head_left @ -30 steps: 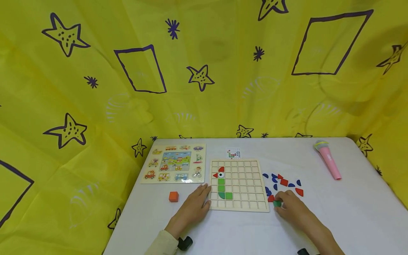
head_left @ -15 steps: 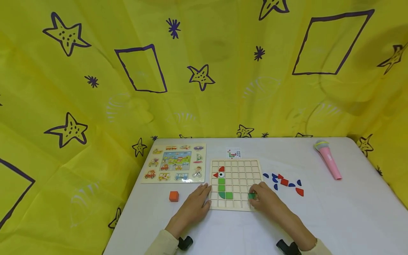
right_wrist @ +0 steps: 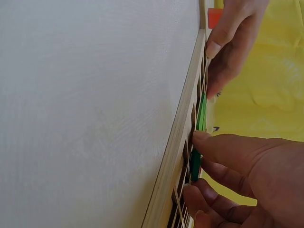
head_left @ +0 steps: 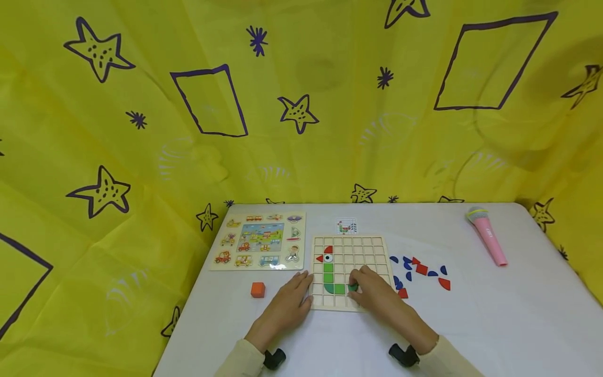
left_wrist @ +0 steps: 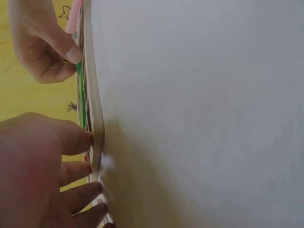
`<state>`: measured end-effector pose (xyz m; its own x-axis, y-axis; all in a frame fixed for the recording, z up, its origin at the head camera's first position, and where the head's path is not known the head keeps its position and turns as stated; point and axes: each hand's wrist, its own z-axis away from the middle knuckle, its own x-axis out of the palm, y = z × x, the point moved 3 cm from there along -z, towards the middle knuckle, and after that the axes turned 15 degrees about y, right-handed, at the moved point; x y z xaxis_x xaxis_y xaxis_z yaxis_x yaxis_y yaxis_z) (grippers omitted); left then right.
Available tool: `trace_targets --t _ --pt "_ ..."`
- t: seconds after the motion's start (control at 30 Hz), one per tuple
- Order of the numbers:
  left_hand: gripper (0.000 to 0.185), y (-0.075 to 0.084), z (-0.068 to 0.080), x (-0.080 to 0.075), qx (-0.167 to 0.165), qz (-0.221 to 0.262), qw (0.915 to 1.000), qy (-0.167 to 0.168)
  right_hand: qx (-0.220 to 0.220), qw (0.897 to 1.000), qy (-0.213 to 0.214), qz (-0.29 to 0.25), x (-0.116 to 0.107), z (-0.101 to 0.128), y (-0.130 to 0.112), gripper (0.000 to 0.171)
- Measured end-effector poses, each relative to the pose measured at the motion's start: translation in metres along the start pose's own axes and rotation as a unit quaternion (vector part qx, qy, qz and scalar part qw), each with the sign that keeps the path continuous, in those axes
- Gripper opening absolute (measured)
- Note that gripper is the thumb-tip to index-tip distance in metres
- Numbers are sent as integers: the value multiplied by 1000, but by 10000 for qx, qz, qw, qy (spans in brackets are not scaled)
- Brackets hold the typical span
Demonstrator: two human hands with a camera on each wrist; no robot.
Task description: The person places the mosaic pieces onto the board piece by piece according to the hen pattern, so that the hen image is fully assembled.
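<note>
Right hand (head_left: 372,290) sits low-centre of the frame over the wooden grid board (head_left: 350,272), fingers curled — pinching a green tile (head_left: 352,287) right at the board surface, just beside the green pieces already seated (head_left: 333,288) in the lower left cells. The right wrist view shows thumb and fingertips (right_wrist: 202,137) clamped on the tile's edges, tile tilted edge-on against the grid, likely so it can drop squarely into a cell.

Left hand (head_left: 288,303) lies flat on the desk (head_left: 494,324), fingers straight and relaxed, tips touching the board's left edge — holds nothing, looks like it's bracing the board against sliding. The left wrist view confirms fingertips (left_wrist: 80,141) pressed against the board rim.

Board so far: red pieces and an eye tile (head_left: 327,258) upper left of the grid, green column below it.

Loose red and blue pieces (head_left: 421,269) lie right of the board, within the right hand's reach. Small pattern card (head_left: 346,226) just above the board. Orange cube (head_left: 257,289) left of the left hand, vehicle puzzle (head_left: 259,241) further up left, pink toy microphone (head_left: 487,235) far right.
</note>
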<state>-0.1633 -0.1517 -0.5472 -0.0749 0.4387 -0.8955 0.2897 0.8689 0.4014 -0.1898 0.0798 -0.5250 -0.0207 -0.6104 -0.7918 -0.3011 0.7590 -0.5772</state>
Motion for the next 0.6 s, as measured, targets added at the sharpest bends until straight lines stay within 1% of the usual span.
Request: trace_targets --t 0.27,0.6 --pt "57 -1 1 1 147 -9 9998 96 -197 9997 -82 -152 2 1 -5 17" --pt "58 -1 1 1 53 -21 10000 77 -203 9994 -265 -98 3 1 -2 17"
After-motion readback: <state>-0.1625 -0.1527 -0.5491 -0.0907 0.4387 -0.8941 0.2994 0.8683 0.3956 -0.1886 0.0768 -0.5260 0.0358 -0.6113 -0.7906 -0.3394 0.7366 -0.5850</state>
